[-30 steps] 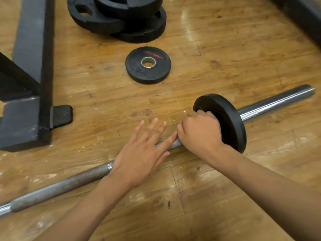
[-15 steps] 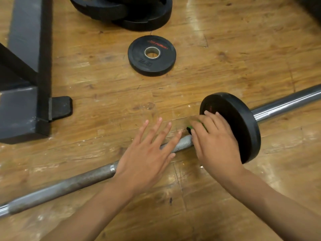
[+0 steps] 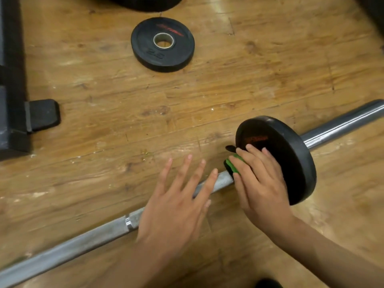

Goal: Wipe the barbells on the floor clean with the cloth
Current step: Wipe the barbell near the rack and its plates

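- The barbell lies on the wooden floor, running from the near left to the far right.
- A black plate stands upright on the barbell toward its right end. The shiny sleeve sticks out beyond it.
- The left hand is spread flat over the bar's middle with its fingers straight and apart, gripping nothing. It hides the stretch of bar beneath it.
- The right hand lies just left of the plate with its fingers stretched out, their tips against the plate's face.
- Under the right hand's fingers a green and black piece sits on the bar, right next to the plate. The hand covers most of it, so I cannot tell whether it is cloth or a clamp.
- A small black tab pokes out just beyond the forefinger.
- A loose plate with a metal-ringed hole lies flat on the floor, farther off and well apart from the bar.
- A stack of plates is cut off by the far edge.
- A black frame runs along the left side, with a rubber foot jutting to the right, clear of the bar.
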Demonstrator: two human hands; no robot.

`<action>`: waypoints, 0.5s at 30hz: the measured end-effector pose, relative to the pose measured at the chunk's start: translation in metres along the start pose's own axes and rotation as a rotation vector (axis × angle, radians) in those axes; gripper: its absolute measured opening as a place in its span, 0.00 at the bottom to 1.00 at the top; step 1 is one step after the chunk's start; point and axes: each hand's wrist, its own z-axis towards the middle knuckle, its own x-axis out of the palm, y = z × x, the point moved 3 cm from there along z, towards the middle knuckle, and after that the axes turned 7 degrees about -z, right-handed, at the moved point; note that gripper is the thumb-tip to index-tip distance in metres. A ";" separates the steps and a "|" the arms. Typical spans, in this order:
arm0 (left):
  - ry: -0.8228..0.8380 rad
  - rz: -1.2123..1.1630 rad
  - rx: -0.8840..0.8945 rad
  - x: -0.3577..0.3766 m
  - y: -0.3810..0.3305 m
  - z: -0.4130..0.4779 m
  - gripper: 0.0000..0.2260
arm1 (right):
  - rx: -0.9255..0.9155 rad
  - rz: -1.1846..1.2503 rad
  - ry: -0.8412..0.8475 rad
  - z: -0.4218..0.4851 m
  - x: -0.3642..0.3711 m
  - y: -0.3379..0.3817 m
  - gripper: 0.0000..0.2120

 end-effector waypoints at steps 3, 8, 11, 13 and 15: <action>0.016 -0.046 -0.033 0.000 -0.014 -0.008 0.27 | 0.036 -0.069 0.045 0.013 0.001 0.005 0.15; 0.055 -0.033 -0.017 0.001 -0.025 -0.016 0.27 | 0.025 -0.032 0.100 0.006 -0.004 0.000 0.13; 0.057 -0.026 -0.010 0.004 -0.031 -0.021 0.26 | -0.005 0.010 0.076 -0.031 -0.015 0.000 0.17; 0.051 -0.018 -0.010 0.006 -0.035 -0.024 0.26 | -0.006 -0.015 0.086 -0.028 -0.016 0.002 0.16; 0.045 -0.010 -0.012 0.008 -0.036 -0.025 0.26 | 0.039 -0.048 0.135 -0.004 -0.011 0.004 0.13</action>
